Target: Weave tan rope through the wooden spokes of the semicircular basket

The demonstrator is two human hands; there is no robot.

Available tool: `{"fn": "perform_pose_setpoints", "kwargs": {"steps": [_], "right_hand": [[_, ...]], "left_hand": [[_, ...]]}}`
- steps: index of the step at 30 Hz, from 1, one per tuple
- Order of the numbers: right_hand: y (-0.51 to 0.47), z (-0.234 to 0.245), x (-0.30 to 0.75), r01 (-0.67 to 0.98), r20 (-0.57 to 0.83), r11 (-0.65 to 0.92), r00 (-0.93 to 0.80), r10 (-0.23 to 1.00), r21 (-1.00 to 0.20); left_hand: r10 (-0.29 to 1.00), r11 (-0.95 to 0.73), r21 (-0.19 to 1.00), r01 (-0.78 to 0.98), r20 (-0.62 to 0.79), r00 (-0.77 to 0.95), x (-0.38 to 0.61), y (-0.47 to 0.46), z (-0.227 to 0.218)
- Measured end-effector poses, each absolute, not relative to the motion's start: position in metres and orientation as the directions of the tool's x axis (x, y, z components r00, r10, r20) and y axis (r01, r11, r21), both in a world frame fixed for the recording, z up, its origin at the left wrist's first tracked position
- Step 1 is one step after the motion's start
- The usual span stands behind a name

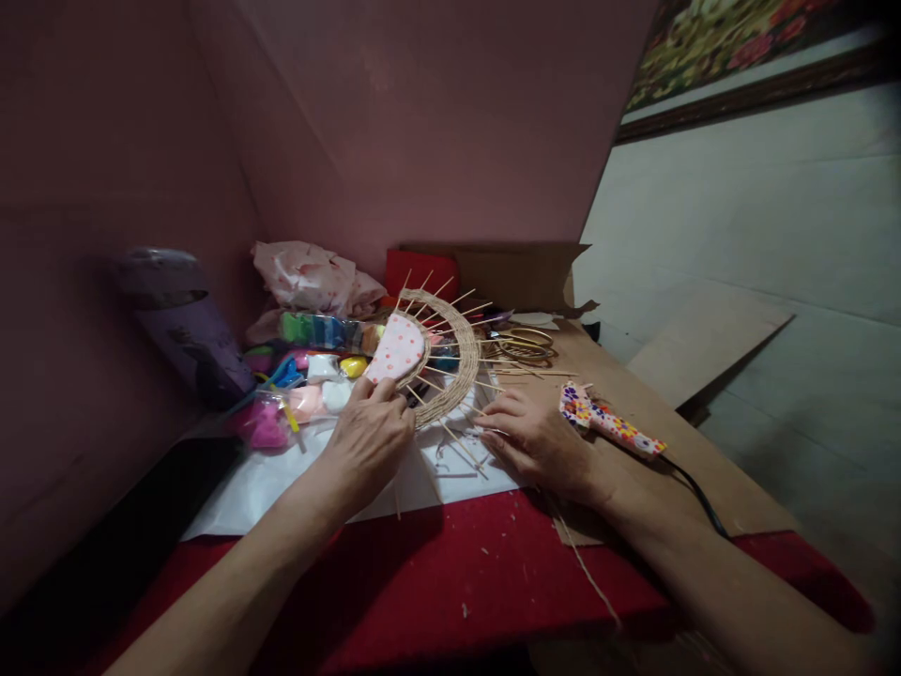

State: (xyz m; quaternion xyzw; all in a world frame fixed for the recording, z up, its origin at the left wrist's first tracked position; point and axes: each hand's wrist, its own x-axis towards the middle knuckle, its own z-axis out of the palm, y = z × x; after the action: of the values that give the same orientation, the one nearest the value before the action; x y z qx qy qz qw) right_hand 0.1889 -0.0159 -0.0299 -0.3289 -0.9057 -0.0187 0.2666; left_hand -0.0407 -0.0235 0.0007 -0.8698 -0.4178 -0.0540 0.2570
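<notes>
A half-round craft piece [461, 361] has thin wooden sticks fanning outward, with a band of twine woven around them. At its centre is a half-circle of pink cloth with red dots [396, 349]. My left hand [373, 427] grips the piece at the lower edge of that cloth, fingers on top and thumb hidden. Closed beside the lower right stick ends is my right hand [531, 441], its thumb and fingers pinched together. Loose twine [584, 568] trails from under this hand over the table's front edge; the exact pinch point is small and partly hidden.
A flower-patterned glue gun [612, 421] with a black cord lies on cardboard [694, 474] at the right. Behind are gold rings [527, 345]. Colourful clay packets [282, 413], crumpled dotted cloth [316, 277] and a purple cylinder [187, 324] stand left. Red cloth [422, 582] covers the front.
</notes>
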Motion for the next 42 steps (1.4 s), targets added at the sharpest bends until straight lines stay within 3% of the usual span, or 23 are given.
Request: {"fn": "perform_pose_setpoints", "kwargs": {"steps": [11, 16, 19, 24, 28, 33, 37, 42], "right_hand": [[-0.016, -0.026, 0.196, 0.604, 0.594, 0.782, -0.577, 0.56, -0.151], [-0.025, -0.004, 0.21, 0.683, 0.699, 0.67, -0.325, 0.637, -0.292], [-0.031, 0.01, 0.233, 0.828, 0.656, 0.446, -0.131, 0.744, -0.34], [-0.036, 0.006, 0.281, 0.971, 0.424, 0.109, -0.009, 0.906, -0.212], [-0.039, -0.012, 0.294, 0.981, 0.29, 0.183, -0.157, 0.944, -0.063], [-0.039, -0.028, 0.287, 0.987, 0.334, 0.145, -0.161, 0.929, 0.072], [-0.035, -0.034, 0.29, 0.991, 0.3, 0.137, -0.132, 0.945, 0.005], [-0.034, -0.03, 0.301, 0.98, 0.376, 0.122, -0.054, 0.925, -0.159]], "left_hand": [[0.744, -0.528, -0.213, 0.822, 0.351, 0.568, -0.054, -0.012, -0.005], [0.753, -0.538, -0.149, 0.83, 0.357, 0.552, -0.057, -0.007, -0.008], [0.749, -0.546, -0.119, 0.829, 0.373, 0.547, -0.059, -0.005, -0.011], [0.752, -0.548, -0.108, 0.829, 0.37, 0.545, -0.058, -0.005, -0.013], [0.763, -0.531, -0.095, 0.842, 0.38, 0.523, -0.055, -0.009, -0.01], [0.766, -0.527, -0.09, 0.845, 0.381, 0.519, -0.055, -0.01, -0.009], [0.77, -0.525, -0.093, 0.846, 0.373, 0.518, -0.056, -0.009, -0.01], [0.755, -0.547, -0.081, 0.833, 0.383, 0.533, -0.056, -0.009, -0.011]]}}
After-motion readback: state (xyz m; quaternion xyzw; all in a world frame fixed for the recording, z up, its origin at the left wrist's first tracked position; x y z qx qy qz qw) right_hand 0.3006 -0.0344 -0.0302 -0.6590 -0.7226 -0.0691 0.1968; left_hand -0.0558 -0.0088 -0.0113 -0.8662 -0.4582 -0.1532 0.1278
